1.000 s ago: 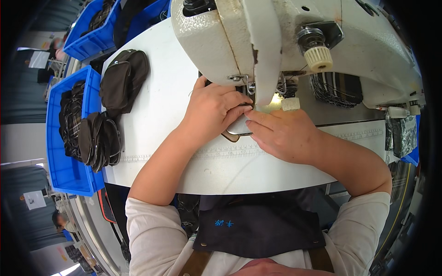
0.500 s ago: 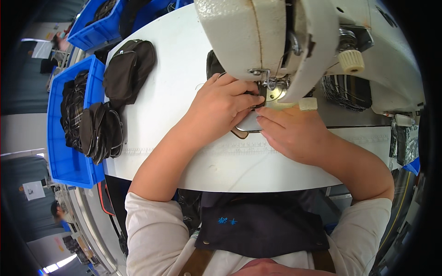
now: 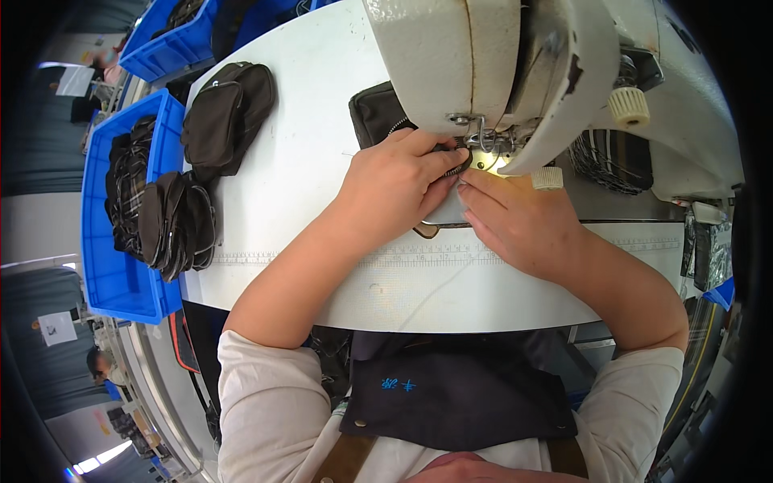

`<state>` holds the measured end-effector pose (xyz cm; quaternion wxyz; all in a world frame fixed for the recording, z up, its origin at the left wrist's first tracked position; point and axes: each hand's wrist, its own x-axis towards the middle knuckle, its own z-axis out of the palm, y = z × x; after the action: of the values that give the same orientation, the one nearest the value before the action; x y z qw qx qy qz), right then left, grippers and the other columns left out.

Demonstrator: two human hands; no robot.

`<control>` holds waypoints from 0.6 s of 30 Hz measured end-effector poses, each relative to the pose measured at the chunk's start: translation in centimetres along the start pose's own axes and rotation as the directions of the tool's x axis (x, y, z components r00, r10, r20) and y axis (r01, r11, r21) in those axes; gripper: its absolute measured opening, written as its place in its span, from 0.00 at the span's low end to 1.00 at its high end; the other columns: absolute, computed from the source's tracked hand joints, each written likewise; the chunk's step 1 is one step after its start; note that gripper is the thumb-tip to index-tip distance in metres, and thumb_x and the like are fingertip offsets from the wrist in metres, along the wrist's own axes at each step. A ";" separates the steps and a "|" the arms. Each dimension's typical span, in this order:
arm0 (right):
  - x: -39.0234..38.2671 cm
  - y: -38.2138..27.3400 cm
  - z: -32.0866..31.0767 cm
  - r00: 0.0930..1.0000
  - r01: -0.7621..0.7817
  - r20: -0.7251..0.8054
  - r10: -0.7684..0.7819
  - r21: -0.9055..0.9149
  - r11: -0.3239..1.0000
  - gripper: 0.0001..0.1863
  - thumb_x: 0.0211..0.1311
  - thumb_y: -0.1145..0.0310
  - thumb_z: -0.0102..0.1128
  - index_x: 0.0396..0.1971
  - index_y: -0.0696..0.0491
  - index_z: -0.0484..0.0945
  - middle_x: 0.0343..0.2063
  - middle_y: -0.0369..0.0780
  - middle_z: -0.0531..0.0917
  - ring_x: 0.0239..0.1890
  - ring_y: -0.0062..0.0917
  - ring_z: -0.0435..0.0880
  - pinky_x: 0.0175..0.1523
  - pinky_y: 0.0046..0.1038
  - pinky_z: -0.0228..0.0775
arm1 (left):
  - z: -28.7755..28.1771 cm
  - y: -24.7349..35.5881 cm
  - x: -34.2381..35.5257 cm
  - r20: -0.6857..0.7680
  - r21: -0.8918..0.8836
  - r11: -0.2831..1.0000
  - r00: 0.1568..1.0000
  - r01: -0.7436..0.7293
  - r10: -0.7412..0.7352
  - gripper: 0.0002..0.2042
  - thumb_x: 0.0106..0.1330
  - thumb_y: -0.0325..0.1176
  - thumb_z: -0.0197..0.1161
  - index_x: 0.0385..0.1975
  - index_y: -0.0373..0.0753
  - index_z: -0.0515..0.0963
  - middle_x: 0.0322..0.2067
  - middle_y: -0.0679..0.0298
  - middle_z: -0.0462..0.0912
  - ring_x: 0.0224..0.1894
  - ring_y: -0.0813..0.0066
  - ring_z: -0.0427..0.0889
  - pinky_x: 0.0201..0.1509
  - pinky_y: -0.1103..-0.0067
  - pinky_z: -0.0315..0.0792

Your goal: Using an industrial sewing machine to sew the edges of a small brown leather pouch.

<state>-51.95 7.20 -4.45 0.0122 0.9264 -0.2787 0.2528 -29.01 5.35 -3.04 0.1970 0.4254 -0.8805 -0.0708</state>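
A white sewing machine [image 3: 435, 56] stands over a lit needle plate [image 3: 489, 163]. Beneath its presser foot a dark fabric pouch [image 3: 372, 113] with a zipper lies at the needle. My left hand [image 3: 390, 187] grips the pouch, fingers bent and pressed on the zipper just left of the foot. My right hand [image 3: 519, 221] has its fingers together, fingertips on the pouch edge beside my left thumb, just in front of the plate. What lies under the fingers is partly hidden.
On the white table [image 3: 298, 121], finished-looking dark pouches [image 3: 225, 113] lie at left, beside a blue crate [image 3: 97, 266] of folded pieces [image 3: 173, 225]. Another crate [image 3: 157, 52] is behind. Dark pieces [image 3: 608, 161] and packets [image 3: 708, 245] sit at right. Co-workers [image 3: 105, 362] appear far left.
Both hands have moved slightly right and up toward the needle, with the pouch. More of the pouch now shows above my left hand. The view has shifted a little.
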 end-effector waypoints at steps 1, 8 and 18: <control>-0.1 0.0 0.1 1.000 -0.004 -0.002 0.004 -0.009 1.000 0.09 0.53 0.68 0.70 0.32 0.50 0.79 0.35 0.33 0.77 0.28 0.24 0.79 0.27 0.29 0.71 | 0.0 0.0 0.0 -0.002 0.000 1.000 1.000 -0.001 0.001 0.15 0.61 0.32 0.72 0.49 0.46 0.88 0.47 0.68 0.86 0.49 0.65 0.85 0.46 0.72 0.83; 0.0 0.0 0.0 0.999 -0.014 -0.040 0.015 0.013 1.000 0.10 0.52 0.69 0.71 0.33 0.51 0.80 0.41 0.33 0.82 0.28 0.25 0.81 0.28 0.28 0.72 | -0.7 -0.3 -0.2 0.045 -0.320 0.939 0.992 0.129 -0.121 0.19 0.61 0.31 0.73 0.54 0.45 0.85 0.40 0.67 0.85 0.43 0.64 0.83 0.46 0.70 0.79; -0.6 -0.2 -0.3 0.983 -0.085 0.159 0.086 -0.011 0.996 0.17 0.56 0.66 0.72 0.47 0.51 0.85 0.54 0.34 0.85 0.45 0.28 0.87 0.46 0.31 0.81 | 0.4 -0.4 0.0 -0.058 -0.126 0.992 0.998 0.009 -0.017 0.20 0.57 0.22 0.71 0.50 0.44 0.82 0.38 0.63 0.85 0.43 0.58 0.82 0.54 0.65 0.76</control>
<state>-52.39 7.69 -4.46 -0.0193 0.9308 -0.3189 0.1776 -28.88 5.12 -3.57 0.2487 0.4198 -0.8653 -0.1148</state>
